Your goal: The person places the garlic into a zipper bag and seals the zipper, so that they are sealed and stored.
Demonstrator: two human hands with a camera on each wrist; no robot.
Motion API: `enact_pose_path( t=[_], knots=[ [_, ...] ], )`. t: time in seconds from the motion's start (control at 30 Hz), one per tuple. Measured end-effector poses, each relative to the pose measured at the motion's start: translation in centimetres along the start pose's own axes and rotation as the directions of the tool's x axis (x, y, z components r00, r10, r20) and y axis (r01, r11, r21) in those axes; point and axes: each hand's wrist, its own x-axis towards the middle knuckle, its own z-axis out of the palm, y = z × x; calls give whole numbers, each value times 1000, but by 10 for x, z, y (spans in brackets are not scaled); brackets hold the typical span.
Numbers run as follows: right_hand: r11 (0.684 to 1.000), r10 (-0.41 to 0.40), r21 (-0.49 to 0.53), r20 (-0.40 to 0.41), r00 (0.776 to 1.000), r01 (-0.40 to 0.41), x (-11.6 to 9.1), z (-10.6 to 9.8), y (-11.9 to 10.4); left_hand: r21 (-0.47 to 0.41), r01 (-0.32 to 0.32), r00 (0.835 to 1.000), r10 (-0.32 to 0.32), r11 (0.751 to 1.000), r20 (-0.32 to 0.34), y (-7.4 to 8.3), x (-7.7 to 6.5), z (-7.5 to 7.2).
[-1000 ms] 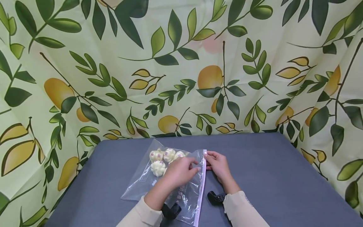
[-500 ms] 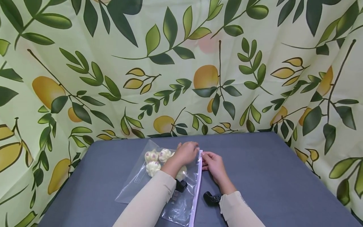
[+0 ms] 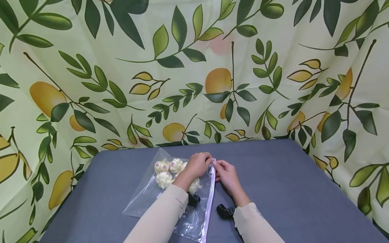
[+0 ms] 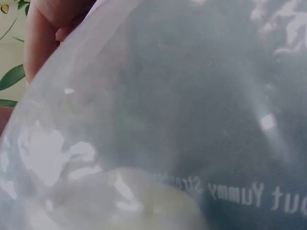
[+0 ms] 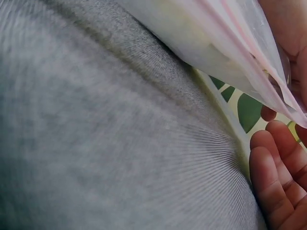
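Note:
A clear zip-top bag (image 3: 143,194) lies on the table with several garlic bulbs (image 3: 164,180) inside, white with purplish marks. Along its right side runs a pale pink zip strip (image 3: 208,206). At the strip's far end, my left hand (image 3: 197,165) reaches across the bag and pinches the corner. My right hand (image 3: 228,176) pinches the same end from the right, thumb and fingertips meeting the left ones. In the right wrist view, the zip strip (image 5: 230,38) has two edges apart, above curled fingers (image 5: 266,175). Plastic with reversed white lettering (image 4: 240,194) fills the left wrist view.
A grey cloth-covered table (image 3: 273,192) extends around the bag. Behind it and at both sides hangs a curtain (image 3: 194,111) printed with leaves and fruit. Black wrist cameras (image 3: 225,211) sit by the cuffs.
My left hand has moved away and to the right over the bag, from above the garlic to the far end of the zip strip. The right hand stays at that end.

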Motion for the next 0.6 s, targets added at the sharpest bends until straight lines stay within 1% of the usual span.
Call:
enact_pose_path(
  t=[0.1, 0.27, 0.4, 0.5, 0.6],
  knots=[
    [1000, -2, 0, 8, 1000, 2, -1, 0, -1, -17, 0, 1000, -1, 1000, -25, 0, 0, 1],
    [1000, 3, -15, 10, 1000, -3, -3, 1, -3, -57, 4, 999, -6, 998, -48, -2, 1, 4],
    [999, -11, -45, 30, 999, 12, -6, 0, -2, -108, 41, 996, -50, 993, -80, -6, 3, 4],
    [995, -35, -94, 56, 998, 40, -10, 0, -2, -138, 69, 990, -85, 988, -109, -8, 4, 4],
    [991, -30, -126, 63, 998, 38, -13, 0, -3, -162, 74, 988, -94, 984, -124, -8, 4, 3]
  ],
)
